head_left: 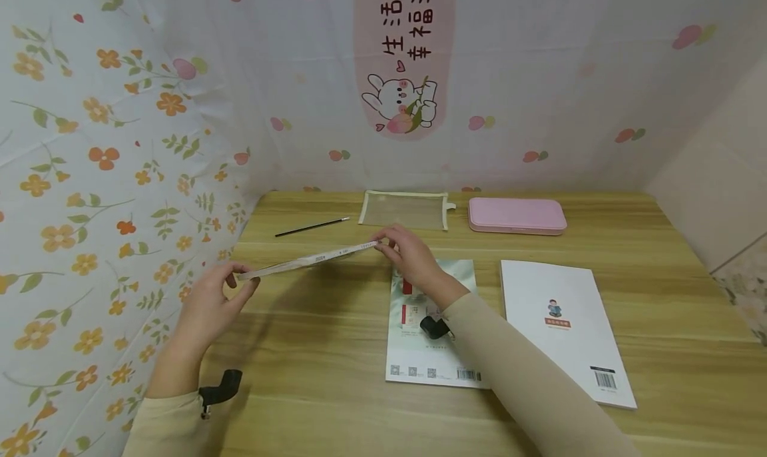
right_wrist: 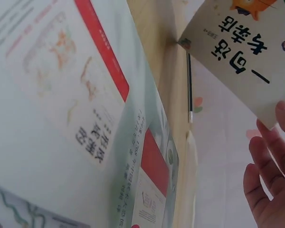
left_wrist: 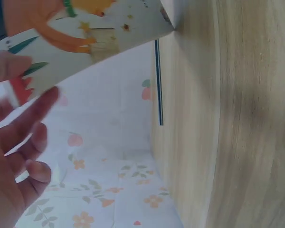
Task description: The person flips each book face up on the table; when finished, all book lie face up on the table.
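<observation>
A thin picture book (head_left: 311,260) is held up off the table, seen nearly edge-on in the head view. My left hand (head_left: 210,304) pinches its near-left end between thumb and fingers, and my right hand (head_left: 413,260) pinches the far-right end. The left wrist view shows an illustrated orange figure on the cover (left_wrist: 92,45). Dark Chinese lettering stands on the same pale cover (right_wrist: 237,57) in the right wrist view. One lower corner of it appears to touch or nearly touch the wood. Below my right forearm lies a pale green book (head_left: 419,357), partly covered by the arm.
A white book (head_left: 557,360) lies back cover up at the right. Toward the back are a dark pencil (head_left: 311,226), a mesh zip pouch (head_left: 404,210) and a pink case (head_left: 517,216). Patterned cloth (head_left: 287,77) hangs behind and to the left of the wooden table (head_left: 323,404).
</observation>
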`<state>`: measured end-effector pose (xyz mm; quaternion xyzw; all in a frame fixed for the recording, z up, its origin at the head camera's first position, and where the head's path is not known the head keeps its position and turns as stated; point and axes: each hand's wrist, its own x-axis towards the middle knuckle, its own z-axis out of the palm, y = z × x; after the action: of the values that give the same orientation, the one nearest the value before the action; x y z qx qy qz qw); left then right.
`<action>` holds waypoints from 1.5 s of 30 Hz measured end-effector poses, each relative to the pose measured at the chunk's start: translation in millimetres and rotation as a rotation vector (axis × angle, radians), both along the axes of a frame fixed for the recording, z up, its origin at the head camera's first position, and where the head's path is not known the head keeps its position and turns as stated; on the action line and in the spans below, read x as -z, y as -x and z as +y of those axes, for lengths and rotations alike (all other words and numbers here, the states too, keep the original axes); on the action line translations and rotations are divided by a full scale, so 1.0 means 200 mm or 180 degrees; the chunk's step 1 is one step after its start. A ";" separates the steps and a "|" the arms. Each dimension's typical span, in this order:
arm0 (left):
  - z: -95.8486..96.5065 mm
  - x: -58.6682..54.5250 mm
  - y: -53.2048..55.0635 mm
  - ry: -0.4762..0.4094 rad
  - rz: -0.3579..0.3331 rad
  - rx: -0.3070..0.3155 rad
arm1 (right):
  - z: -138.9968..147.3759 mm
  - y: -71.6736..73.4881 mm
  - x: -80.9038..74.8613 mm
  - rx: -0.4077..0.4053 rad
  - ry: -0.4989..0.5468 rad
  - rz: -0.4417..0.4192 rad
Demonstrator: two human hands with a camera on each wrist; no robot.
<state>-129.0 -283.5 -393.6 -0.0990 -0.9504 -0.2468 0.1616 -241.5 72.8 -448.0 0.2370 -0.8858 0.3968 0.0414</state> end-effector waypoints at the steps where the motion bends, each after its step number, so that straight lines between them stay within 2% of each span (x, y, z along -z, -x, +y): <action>1: 0.00 0.00 0.00 -0.0041 0.0126 -0.0014 | 0.00 0.00 0.00 0.0012 0.0063 -0.0028; 4: 0.01 0.01 0.02 -0.0212 0.0436 -0.0023 | 0.00 0.00 -0.01 0.0026 0.0315 -0.0128; 7: 0.01 0.01 0.04 -0.0401 0.0595 -0.0072 | 0.00 0.00 -0.02 0.0026 0.0596 -0.0213; 14: 0.04 0.00 0.05 -0.0998 0.0698 -0.0349 | -0.01 -0.01 -0.06 0.0031 0.0960 -0.0346; 21: 0.04 0.00 0.06 -0.1130 0.0646 -0.0452 | -0.02 -0.02 -0.06 0.0008 0.1059 -0.0478; 28: 0.03 0.03 0.05 -0.0834 0.0207 -0.0512 | -0.01 -0.03 -0.04 -0.0048 0.0878 -0.0700; 37: 0.00 0.07 0.04 -0.0391 -0.0391 -0.0505 | -0.01 -0.03 0.00 -0.0442 0.0411 -0.0934; 40: -0.01 0.07 0.04 -0.0271 -0.0737 -0.0481 | -0.01 -0.02 0.02 -0.0490 0.0304 -0.0942; 45: -0.01 0.09 0.04 -0.0228 -0.1475 -0.0401 | -0.02 0.01 0.02 -0.0518 0.0047 -0.0909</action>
<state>-137.7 -286.2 -412.2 0.0255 -0.9570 -0.2859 -0.0423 -244.2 69.4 -451.5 0.2488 -0.8577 0.4349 -0.1154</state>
